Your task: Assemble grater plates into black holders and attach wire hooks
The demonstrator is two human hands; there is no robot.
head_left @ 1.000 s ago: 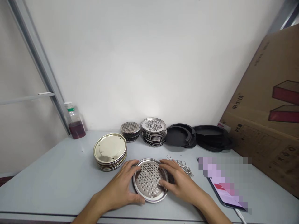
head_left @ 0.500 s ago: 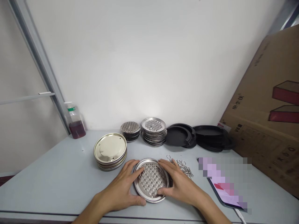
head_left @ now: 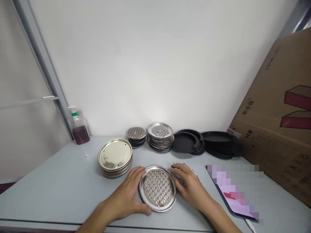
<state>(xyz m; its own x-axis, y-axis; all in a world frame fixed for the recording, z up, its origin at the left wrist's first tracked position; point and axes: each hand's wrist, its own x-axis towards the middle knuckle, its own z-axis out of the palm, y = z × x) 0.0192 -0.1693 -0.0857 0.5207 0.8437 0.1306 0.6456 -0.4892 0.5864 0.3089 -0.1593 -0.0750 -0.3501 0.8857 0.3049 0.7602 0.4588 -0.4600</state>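
Observation:
A round metal grater disc [head_left: 159, 191] with a raised rim lies flat on the table in front of me, its grating holes facing up. My left hand [head_left: 131, 194] curves about the disc's left side, fingertips at the upper rim and thumb at the lower left. To the right of the disc, my right hand [head_left: 188, 184] is open with the fingers apart and bent, close to the rim. Beneath and behind it, a pile of small metal rings [head_left: 196, 176] is mostly hidden.
Gold-coloured round lids [head_left: 115, 154] are stacked at left. Behind stand a short grater stack [head_left: 136, 133], a taller one [head_left: 160, 131], black round trays [head_left: 184, 142] and more black trays [head_left: 218, 137]. A phone [head_left: 233, 197], cardboard box [head_left: 272, 113] and bottle [head_left: 81, 134] flank the table [head_left: 60, 187].
My right hand has come off the disc's face and moved right, over the metal rings. My left index finger has drawn back from the disc's surface to its rim.

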